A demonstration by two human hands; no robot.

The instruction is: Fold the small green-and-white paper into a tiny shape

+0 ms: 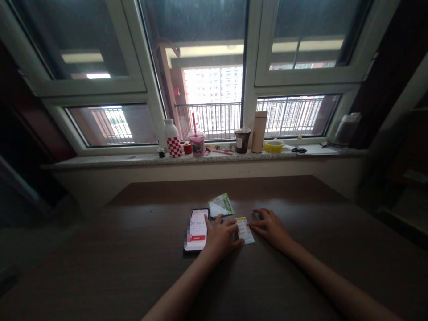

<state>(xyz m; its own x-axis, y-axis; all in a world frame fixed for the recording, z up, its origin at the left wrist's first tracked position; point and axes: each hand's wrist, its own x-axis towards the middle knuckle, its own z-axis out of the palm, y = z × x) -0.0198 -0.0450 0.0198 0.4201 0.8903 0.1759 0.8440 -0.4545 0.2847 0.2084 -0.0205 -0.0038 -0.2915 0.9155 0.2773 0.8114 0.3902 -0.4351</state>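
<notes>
A small printed packet [245,232], white with green edges and a yellow strip, lies flat on the dark table between my hands. My left hand [219,234] rests at its left side with fingers spread, fingertips at the packet's edge and the thumb by the phone. From the right, my right hand [271,227] reaches in with fingers stretched and apart, a fingertip at the packet's right edge. Neither hand grips it. The phone [196,232], its lit screen showing a timer and a red button, lies left of my left hand. Beyond my hands is a green and white packet [221,207].
Past the brown table [133,209] runs a stone windowsill [133,159]. On it stand a checkered bottle [174,142], a pink drink cup [197,145], a dark cup [242,141], a tan flask [258,133], yellow tape [273,146] and scissors [298,150].
</notes>
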